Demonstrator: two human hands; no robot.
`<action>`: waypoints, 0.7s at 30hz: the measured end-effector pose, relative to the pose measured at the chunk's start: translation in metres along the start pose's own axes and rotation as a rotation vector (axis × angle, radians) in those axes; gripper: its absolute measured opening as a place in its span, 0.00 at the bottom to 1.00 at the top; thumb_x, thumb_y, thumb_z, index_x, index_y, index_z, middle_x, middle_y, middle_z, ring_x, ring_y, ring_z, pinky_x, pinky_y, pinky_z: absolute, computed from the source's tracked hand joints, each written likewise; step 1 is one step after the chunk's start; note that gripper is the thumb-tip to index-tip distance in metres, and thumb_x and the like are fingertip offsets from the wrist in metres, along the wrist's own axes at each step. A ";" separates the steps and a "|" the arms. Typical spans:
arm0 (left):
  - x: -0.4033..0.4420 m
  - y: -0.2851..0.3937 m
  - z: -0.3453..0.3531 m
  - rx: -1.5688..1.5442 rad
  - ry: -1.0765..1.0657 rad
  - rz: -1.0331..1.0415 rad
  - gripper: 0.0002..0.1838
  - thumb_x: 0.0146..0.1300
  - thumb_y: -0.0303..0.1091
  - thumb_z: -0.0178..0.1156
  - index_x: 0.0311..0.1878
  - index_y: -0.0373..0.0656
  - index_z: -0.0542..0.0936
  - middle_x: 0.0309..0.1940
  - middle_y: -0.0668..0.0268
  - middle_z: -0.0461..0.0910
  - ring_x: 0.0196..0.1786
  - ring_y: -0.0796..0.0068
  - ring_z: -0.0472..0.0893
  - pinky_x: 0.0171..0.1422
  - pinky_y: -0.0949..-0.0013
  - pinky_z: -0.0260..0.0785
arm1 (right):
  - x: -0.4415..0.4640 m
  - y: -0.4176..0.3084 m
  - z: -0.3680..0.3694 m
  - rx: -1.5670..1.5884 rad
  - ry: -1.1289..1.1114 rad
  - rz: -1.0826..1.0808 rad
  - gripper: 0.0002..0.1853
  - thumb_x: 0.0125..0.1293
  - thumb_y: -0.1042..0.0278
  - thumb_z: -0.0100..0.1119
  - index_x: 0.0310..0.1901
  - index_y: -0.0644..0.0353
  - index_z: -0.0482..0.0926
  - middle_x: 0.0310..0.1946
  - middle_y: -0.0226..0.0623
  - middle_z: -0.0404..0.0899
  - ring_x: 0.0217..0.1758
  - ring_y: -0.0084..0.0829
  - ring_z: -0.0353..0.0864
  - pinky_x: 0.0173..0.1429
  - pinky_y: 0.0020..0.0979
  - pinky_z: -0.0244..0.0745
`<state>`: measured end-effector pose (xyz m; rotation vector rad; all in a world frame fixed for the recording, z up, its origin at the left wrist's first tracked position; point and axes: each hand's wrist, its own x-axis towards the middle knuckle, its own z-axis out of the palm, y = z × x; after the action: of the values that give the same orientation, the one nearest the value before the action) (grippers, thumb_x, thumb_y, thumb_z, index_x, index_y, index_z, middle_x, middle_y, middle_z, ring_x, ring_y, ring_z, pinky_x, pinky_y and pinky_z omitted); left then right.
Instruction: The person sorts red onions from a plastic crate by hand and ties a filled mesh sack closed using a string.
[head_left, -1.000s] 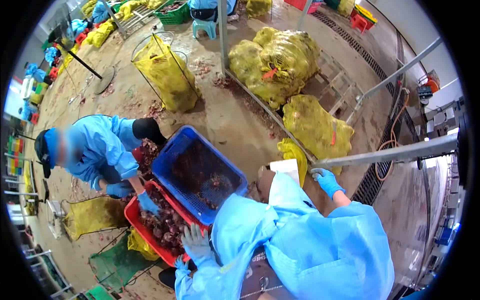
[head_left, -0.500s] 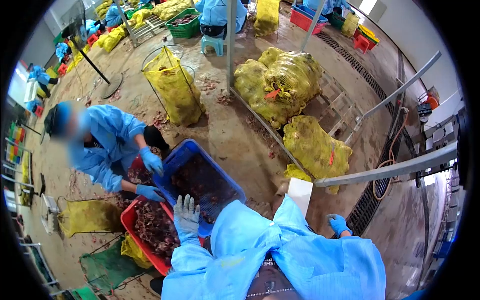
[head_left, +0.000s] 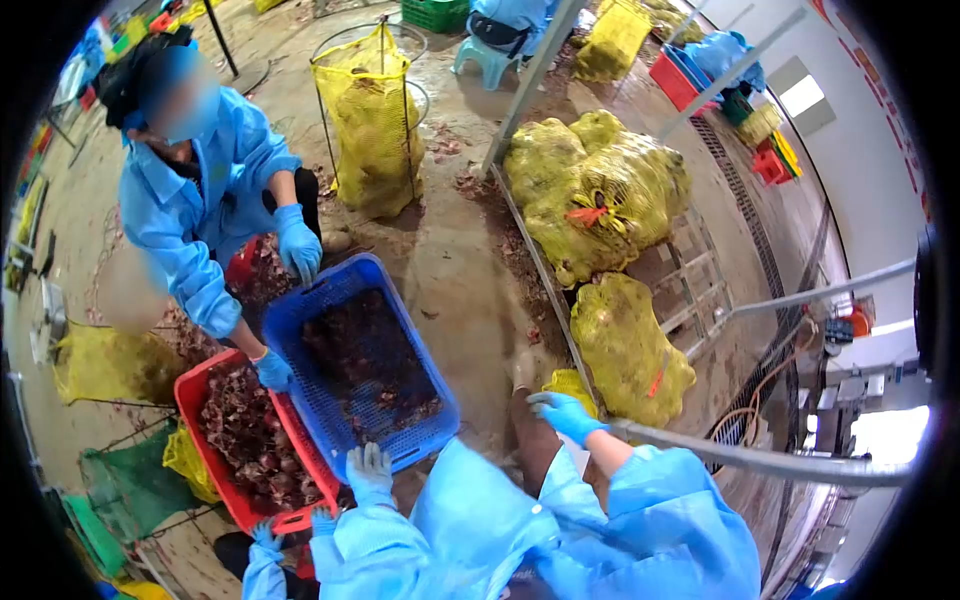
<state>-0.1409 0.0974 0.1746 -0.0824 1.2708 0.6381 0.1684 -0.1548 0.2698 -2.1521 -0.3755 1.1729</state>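
Note:
My left hand, in a blue glove with a grey coating, is at the near end of a blue plastic crate, its fingers stretched out against the rim. Dark reddish skins and scraps lie in the crate. A co-worker's gloved hands are on the far end and left side of that crate. My right hand, in a blue glove, is held out with fingers extended and nothing in it. It is in front of a filled yellow mesh bag and near a metal rail.
A red crate of dark reddish bulbs and skins stands left of the blue one, with another person's gloved hand at its near end. Filled yellow mesh bags lie on a metal frame. A yellow bag hangs in a wire stand.
My view has shifted. My right hand has come up from the lower right and reaches forward. My left hand stays by the blue crate. Another person's gloved hands now show by the red crate.

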 end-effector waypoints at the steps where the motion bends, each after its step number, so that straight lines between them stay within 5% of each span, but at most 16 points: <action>1: 0.007 -0.007 -0.010 0.012 0.037 0.006 0.35 0.59 0.54 0.52 0.67 0.52 0.55 0.64 0.63 0.60 0.60 0.65 0.66 0.61 0.54 0.59 | 0.040 0.026 0.021 -0.023 -0.034 -0.040 0.17 0.62 0.63 0.51 0.51 0.58 0.76 0.47 0.41 0.79 0.51 0.33 0.77 0.55 0.30 0.70; 5: 0.031 -0.029 -0.044 0.070 0.339 0.070 0.37 0.55 0.55 0.56 0.65 0.51 0.58 0.60 0.64 0.64 0.61 0.66 0.63 0.64 0.54 0.56 | 0.139 0.005 0.107 -0.268 -0.166 0.080 0.35 0.55 0.44 0.56 0.57 0.64 0.69 0.53 0.51 0.73 0.58 0.45 0.71 0.61 0.36 0.65; 6: 0.045 -0.035 -0.066 0.018 0.248 0.065 0.34 0.53 0.55 0.57 0.60 0.49 0.65 0.57 0.65 0.68 0.59 0.66 0.66 0.63 0.54 0.57 | 0.155 0.012 0.137 -0.237 -0.162 0.162 0.41 0.51 0.38 0.57 0.59 0.63 0.67 0.55 0.53 0.71 0.59 0.46 0.70 0.62 0.37 0.64; 7: 0.058 -0.031 -0.076 0.019 0.281 0.057 0.34 0.53 0.55 0.57 0.60 0.49 0.65 0.57 0.65 0.68 0.59 0.66 0.66 0.63 0.54 0.57 | 0.201 0.067 0.189 -0.023 -0.422 0.051 0.41 0.51 0.40 0.58 0.60 0.64 0.65 0.57 0.55 0.68 0.60 0.49 0.69 0.62 0.38 0.64; 10: 0.086 -0.050 -0.113 -0.094 0.323 0.083 0.27 0.54 0.50 0.60 0.54 0.48 0.70 0.49 0.65 0.73 0.53 0.64 0.71 0.56 0.54 0.65 | 0.178 0.009 0.223 -0.489 -0.342 -0.099 0.26 0.51 0.54 0.59 0.51 0.60 0.73 0.48 0.51 0.74 0.51 0.48 0.74 0.54 0.42 0.70; 13: 0.094 -0.050 -0.104 -0.095 0.293 0.098 0.31 0.54 0.45 0.62 0.62 0.54 0.64 0.50 0.64 0.73 0.50 0.62 0.72 0.50 0.55 0.69 | 0.190 0.037 0.207 -0.656 -0.290 -0.166 0.20 0.50 0.59 0.57 0.44 0.59 0.75 0.42 0.47 0.76 0.46 0.44 0.77 0.49 0.43 0.72; 15: 0.105 -0.055 -0.076 0.128 0.553 0.198 0.43 0.57 0.42 0.60 0.70 0.66 0.44 0.64 0.63 0.60 0.56 0.60 0.69 0.52 0.50 0.67 | 0.210 0.068 0.172 -0.755 -0.223 -0.306 0.12 0.47 0.63 0.56 0.35 0.54 0.80 0.35 0.44 0.79 0.40 0.43 0.80 0.43 0.44 0.74; 17: 0.103 -0.061 -0.040 0.293 0.234 0.217 0.42 0.58 0.39 0.59 0.70 0.63 0.45 0.64 0.63 0.60 0.57 0.62 0.69 0.53 0.51 0.67 | 0.227 0.080 0.106 -1.030 -0.298 -0.224 0.07 0.47 0.65 0.56 0.24 0.52 0.83 0.28 0.43 0.82 0.31 0.44 0.82 0.36 0.40 0.77; 19: 0.102 -0.082 0.030 0.367 0.066 0.117 0.40 0.59 0.36 0.57 0.71 0.61 0.46 0.64 0.64 0.61 0.59 0.64 0.69 0.56 0.52 0.66 | 0.254 0.134 0.051 -0.970 -0.281 -0.480 0.08 0.50 0.65 0.54 0.29 0.56 0.81 0.28 0.45 0.80 0.32 0.42 0.81 0.36 0.42 0.76; 21: 0.117 -0.111 0.071 0.512 -0.096 0.046 0.31 0.61 0.31 0.53 0.68 0.55 0.57 0.59 0.68 0.67 0.59 0.68 0.68 0.57 0.51 0.64 | 0.253 0.103 -0.003 -0.897 -0.387 -0.308 0.10 0.54 0.68 0.51 0.36 0.53 0.80 0.32 0.45 0.80 0.38 0.44 0.80 0.44 0.41 0.75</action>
<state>-0.0085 0.0809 0.0595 0.3969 1.3107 0.3356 0.3065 -0.0997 0.0403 -2.4044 -1.5948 1.3851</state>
